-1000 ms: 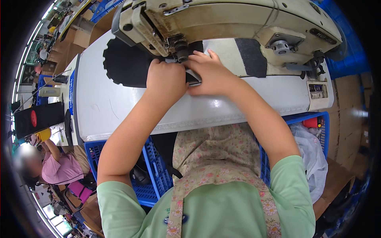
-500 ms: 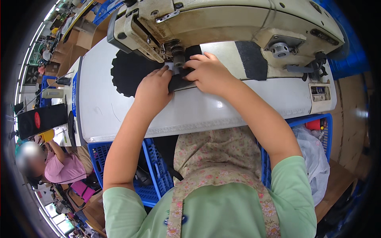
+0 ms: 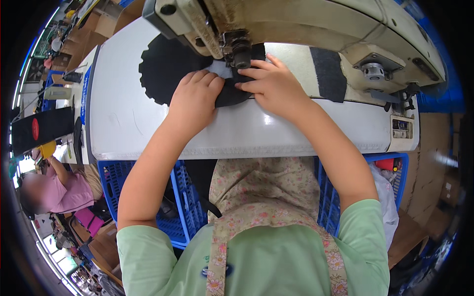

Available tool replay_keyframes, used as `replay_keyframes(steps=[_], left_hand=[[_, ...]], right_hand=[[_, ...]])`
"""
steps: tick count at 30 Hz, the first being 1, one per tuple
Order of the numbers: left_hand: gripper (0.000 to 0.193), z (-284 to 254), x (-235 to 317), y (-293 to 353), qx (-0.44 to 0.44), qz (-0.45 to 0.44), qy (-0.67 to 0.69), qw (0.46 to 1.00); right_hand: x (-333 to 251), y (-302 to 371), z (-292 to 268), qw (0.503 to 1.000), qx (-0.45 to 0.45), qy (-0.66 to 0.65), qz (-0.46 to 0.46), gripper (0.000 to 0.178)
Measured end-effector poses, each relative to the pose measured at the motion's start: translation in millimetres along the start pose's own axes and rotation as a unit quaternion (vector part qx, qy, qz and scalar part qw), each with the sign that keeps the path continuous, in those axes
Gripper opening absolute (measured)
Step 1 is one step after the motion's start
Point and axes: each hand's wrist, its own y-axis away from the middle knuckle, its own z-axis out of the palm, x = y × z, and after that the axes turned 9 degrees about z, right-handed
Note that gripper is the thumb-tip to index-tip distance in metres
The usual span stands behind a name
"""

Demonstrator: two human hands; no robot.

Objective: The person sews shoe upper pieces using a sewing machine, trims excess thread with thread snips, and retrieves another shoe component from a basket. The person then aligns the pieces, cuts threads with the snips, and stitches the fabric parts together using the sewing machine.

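On black fabric (image 3: 165, 69), right fingers (image 3: 254, 73) parted

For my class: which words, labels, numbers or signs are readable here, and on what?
Located, not copied out:
Blue strip beyond the white table's left end: pale lettering.
Dark plate on the sewing machine: blurred.
Red oval on the black panel: too small.
Shirt emblem: partly covered by the apron strap.
Ruler strip: marks too small.
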Motion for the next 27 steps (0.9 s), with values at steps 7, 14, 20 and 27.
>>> replay_keyframes(steps=[7,14,20,27], left_hand=[[0.044,3,-6,0,-0.002,0.01,-0.006,1.0],[0.051,1,-14,-4,-0.033,0.002,-0.022,0.999],[0.052,1,-22,-9,-0.043,0.004,-0.029,0.999],[0.052,1,-31,-18,-0.041,0.0,-0.041,0.998]], right_hand=[[4,-3,3,0.999,-0.015,-0.051,0.002,0.036],[4,-6,6,0.999,-0.005,-0.044,0.017,0.027],[8,-11,8,0.998,-0.006,-0.063,0.024,0.028],[17,-19,12,0.997,-0.019,-0.073,0.033,0.031]])
